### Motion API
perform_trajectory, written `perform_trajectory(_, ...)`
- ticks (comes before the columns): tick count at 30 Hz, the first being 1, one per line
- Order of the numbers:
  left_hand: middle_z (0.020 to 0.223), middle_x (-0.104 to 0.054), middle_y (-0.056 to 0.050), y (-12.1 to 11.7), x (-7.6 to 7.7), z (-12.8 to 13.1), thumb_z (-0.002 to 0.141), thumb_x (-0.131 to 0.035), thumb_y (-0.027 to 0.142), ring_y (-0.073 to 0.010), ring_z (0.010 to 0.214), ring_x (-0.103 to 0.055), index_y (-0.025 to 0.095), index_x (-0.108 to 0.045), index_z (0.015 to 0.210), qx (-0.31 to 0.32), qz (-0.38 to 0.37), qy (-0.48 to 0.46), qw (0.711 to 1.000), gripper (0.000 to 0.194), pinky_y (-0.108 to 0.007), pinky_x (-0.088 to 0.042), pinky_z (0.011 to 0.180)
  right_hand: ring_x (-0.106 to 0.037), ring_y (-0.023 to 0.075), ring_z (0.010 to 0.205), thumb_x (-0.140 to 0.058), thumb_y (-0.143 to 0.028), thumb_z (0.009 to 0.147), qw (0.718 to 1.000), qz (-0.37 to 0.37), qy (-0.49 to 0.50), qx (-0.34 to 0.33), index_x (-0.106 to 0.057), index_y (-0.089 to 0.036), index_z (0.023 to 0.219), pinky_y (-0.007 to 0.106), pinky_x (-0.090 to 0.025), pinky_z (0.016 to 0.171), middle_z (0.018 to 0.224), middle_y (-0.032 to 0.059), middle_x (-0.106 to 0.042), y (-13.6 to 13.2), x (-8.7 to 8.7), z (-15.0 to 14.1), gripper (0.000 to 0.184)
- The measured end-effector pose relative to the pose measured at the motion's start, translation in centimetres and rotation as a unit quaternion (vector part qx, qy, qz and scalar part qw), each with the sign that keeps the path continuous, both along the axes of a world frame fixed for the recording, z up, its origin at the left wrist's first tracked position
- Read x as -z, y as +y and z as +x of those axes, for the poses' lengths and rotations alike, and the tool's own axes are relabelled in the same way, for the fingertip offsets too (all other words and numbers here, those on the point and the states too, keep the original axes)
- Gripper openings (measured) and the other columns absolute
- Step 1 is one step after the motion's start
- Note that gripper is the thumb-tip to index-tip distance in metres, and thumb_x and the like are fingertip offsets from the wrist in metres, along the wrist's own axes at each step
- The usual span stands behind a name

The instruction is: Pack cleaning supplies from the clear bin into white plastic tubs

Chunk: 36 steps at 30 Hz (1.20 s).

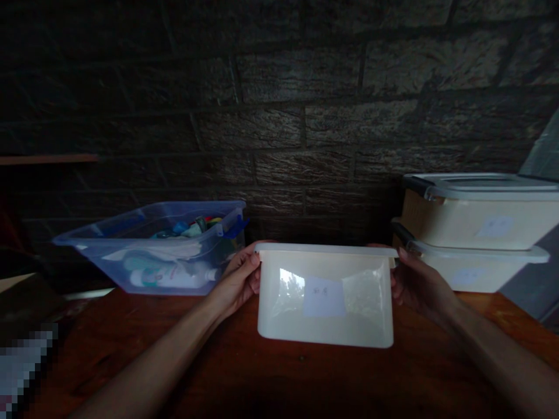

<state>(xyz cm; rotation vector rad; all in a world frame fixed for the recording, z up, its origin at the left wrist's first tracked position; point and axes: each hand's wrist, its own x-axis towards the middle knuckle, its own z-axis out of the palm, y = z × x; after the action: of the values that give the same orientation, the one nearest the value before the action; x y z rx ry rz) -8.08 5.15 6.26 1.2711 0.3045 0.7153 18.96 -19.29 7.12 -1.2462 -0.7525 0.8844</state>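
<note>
A white plastic storage box (288,320) with a paper label (324,298) on its front is between my two hands, in the middle of the view. My left hand (244,273) grips its left end under the rim, thumb at the corner. At the opposite end, my right hand (410,276) is closed on the rim, its fingers partly hidden behind the box. The top edge of the box faces me nearly level, so its inside does not show. Whether its base touches the table is hard to tell.
A clear blue-tinted bin (105,256) holding a white bottle (174,275) and colourful items stands left. Two lidded boxes, an upper box (463,221) on a lower box (489,273), are stacked right on the wooden table (301,378). A brick wall (279,128) rises behind.
</note>
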Motion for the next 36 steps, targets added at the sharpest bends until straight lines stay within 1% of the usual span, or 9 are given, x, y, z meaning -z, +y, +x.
perform_trajectory(7, 0.070, -0.063, 0.001, 0.2, 0.3, 0.0, 0.072, -0.085, 0.051, -0.0093, 0.052, -0.055, 0.020, -0.069, 0.118, -0.009, 0.001, -0.006, 1.000, 0.057, -0.019, -0.049, 0.048, -0.057, 0.0157, 0.041, -0.064, -0.070, 0.079, 1.000, -0.001, -0.010, 0.001, -0.067, -0.024, 0.121, 0.024, -0.047, 0.039, 0.053, 0.0005, -0.060, 0.0, 0.3, 0.1, 0.062)
perform_trajectory(12, 0.061, -0.055, 0.004, 0.6, 0.7, 0.1, 0.078, -0.081, 0.048, -0.0117, 0.052, -0.056, 0.020, -0.069, 0.119, 0.008, 0.009, -0.018, 1.000, 0.052, -0.026, -0.057, 0.058, -0.060, 0.0155, 0.042, -0.071, -0.068, 0.078, 0.998, 0.037, 0.020, -0.038, -0.067, -0.021, 0.123, 0.022, -0.046, 0.037, 0.054, 0.0005, -0.062, 0.1, 0.7, 0.2, 0.065)
perform_trajectory(14, 0.059, -0.054, 0.004, 0.7, 0.7, 0.2, 0.078, -0.080, 0.048, -0.0148, 0.058, -0.061, 0.018, -0.069, 0.119, 0.015, 0.019, -0.030, 0.999, 0.052, -0.029, -0.059, 0.064, -0.061, 0.0151, 0.042, -0.074, -0.064, 0.080, 0.995, 0.062, 0.047, -0.063, -0.067, -0.020, 0.125, 0.021, -0.048, 0.038, 0.055, 0.0002, -0.064, 0.0, 0.8, 0.3, 0.063)
perform_trajectory(16, 0.063, -0.059, 0.001, 0.7, 0.7, 0.2, 0.077, -0.081, 0.049, -0.0193, 0.070, -0.068, 0.018, -0.069, 0.120, 0.017, 0.029, -0.033, 0.999, 0.055, -0.030, -0.060, 0.068, -0.062, 0.0150, 0.043, -0.075, -0.060, 0.081, 0.992, 0.073, 0.068, -0.077, -0.067, -0.021, 0.126, 0.021, -0.049, 0.039, 0.057, -0.0003, -0.065, 0.0, 0.8, 0.2, 0.060)
perform_trajectory(18, 0.076, -0.068, -0.004, 0.7, 0.7, 0.1, 0.074, -0.082, 0.052, -0.0225, 0.080, -0.071, 0.018, -0.069, 0.120, 0.014, 0.033, -0.030, 0.999, 0.059, -0.031, -0.061, 0.071, -0.062, 0.0150, 0.044, -0.075, -0.059, 0.082, 0.991, 0.073, 0.078, -0.081, -0.066, -0.023, 0.127, 0.021, -0.050, 0.040, 0.056, -0.0009, -0.065, 0.0, 0.8, 0.2, 0.059)
perform_trajectory(20, 0.091, -0.073, -0.008, 0.8, 0.7, 0.1, 0.071, -0.084, 0.053, -0.0234, 0.085, -0.072, 0.019, -0.069, 0.120, 0.010, 0.033, -0.027, 0.999, 0.061, -0.031, -0.061, 0.072, -0.062, 0.0152, 0.044, -0.075, -0.059, 0.081, 0.992, 0.065, 0.079, -0.078, -0.066, -0.024, 0.128, 0.022, -0.050, 0.040, 0.057, -0.0010, -0.065, 0.0, 0.8, 0.1, 0.059)
perform_trajectory(22, 0.096, -0.074, -0.009, 0.9, 0.7, 0.0, 0.069, -0.085, 0.054, -0.0224, 0.084, -0.072, 0.019, -0.070, 0.118, 0.003, 0.035, -0.028, 0.999, 0.062, -0.030, -0.061, 0.071, -0.062, 0.0152, 0.044, -0.075, -0.060, 0.081, 0.992, 0.060, 0.079, -0.075, -0.066, -0.026, 0.129, 0.022, -0.050, 0.041, 0.057, -0.0011, -0.065, 0.0, 0.8, 0.1, 0.059)
perform_trajectory(26, 0.094, -0.074, -0.007, 1.2, 0.9, 0.0, 0.068, -0.086, 0.055, -0.0200, 0.079, -0.071, 0.021, -0.070, 0.117, -0.008, 0.049, -0.026, 0.998, 0.063, -0.028, -0.060, 0.068, -0.061, 0.0147, 0.044, -0.074, -0.061, 0.081, 0.992, 0.057, 0.079, -0.074, -0.064, -0.027, 0.131, 0.022, -0.050, 0.041, 0.057, -0.0017, -0.065, 0.0, 0.8, 0.1, 0.061)
perform_trajectory(36, 0.092, -0.070, -0.006, 1.5, 0.9, -0.2, 0.071, -0.082, 0.060, -0.0187, 0.077, -0.068, 0.022, -0.068, 0.119, 0.021, 0.094, -0.022, 0.995, 0.063, -0.027, -0.058, 0.065, -0.062, 0.0145, 0.046, -0.072, -0.062, 0.083, 0.995, 0.037, 0.058, -0.066, -0.062, -0.026, 0.133, 0.022, -0.051, 0.044, 0.057, -0.0015, -0.065, -0.4, 0.1, -0.5, 0.063)
